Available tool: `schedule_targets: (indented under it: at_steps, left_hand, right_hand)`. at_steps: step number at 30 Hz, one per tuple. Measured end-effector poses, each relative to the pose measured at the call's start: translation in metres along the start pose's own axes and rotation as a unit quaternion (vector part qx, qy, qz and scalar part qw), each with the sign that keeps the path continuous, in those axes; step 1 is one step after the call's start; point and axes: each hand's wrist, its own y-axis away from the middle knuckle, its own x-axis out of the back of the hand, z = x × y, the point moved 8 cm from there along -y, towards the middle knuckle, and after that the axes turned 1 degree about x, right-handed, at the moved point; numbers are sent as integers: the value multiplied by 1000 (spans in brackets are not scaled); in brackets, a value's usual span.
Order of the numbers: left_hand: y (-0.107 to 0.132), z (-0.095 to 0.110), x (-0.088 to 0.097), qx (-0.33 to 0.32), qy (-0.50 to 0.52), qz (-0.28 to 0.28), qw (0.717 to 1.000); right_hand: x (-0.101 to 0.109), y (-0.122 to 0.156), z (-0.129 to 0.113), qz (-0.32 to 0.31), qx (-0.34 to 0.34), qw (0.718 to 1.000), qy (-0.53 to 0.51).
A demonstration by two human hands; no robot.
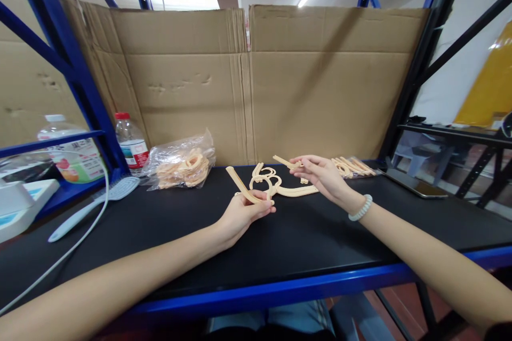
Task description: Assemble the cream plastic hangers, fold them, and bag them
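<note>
My left hand (248, 214) pinches a slightly curved, pale wooden-looking strip (239, 184) near its lower end, the strip tilting up to the left. In my right hand (318, 173), raised a little above the table, the fingers close on a shorter pale strip (283, 161) that points left. Between and behind the hands lie several pale rings and curved pieces (266, 175) on the black tabletop. A long curved piece (298, 192) rests just below my right hand. Its right end is partly hidden by that hand.
A clear bag of pale ring-shaped pieces (186, 168) sits at the back left, beside a red-capped bottle (131, 141). A light-blue fly swatter (96, 208) and a white cable (86, 232) lie at left. Bagged sticks (354, 166) and a phone-like flat device (416, 183) are at right. Cardboard (320, 90) walls the back.
</note>
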Motion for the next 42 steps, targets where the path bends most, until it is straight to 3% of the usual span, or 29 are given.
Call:
schedule_targets:
  at_steps: [5,11,18,22,28,42]
  left_hand:
    - [1,0,-2,-16,-27,-21,999]
    - [0,0,-2,-25,-32,-28,999]
    - [1,6,-4,-60,-60,-34,996]
    - [0,8,-3,-81,-76,-41,993]
    - [0,10,-5,-97,-100,-56,989]
    - [2,9,-5,-101,-119,-61,986]
  right_hand:
    - [-17,15,18,-3,-74,997,-36]
    - [-24,20,25,-6,-89,993,-75]
    - [-47,31,39,-87,-151,979,-102]
    - [-54,34,34,-104,-132,982,-88]
    - [-59,33,28,-134,-63,989,13]
    - [-66,36,27,-169,-75,982,48]
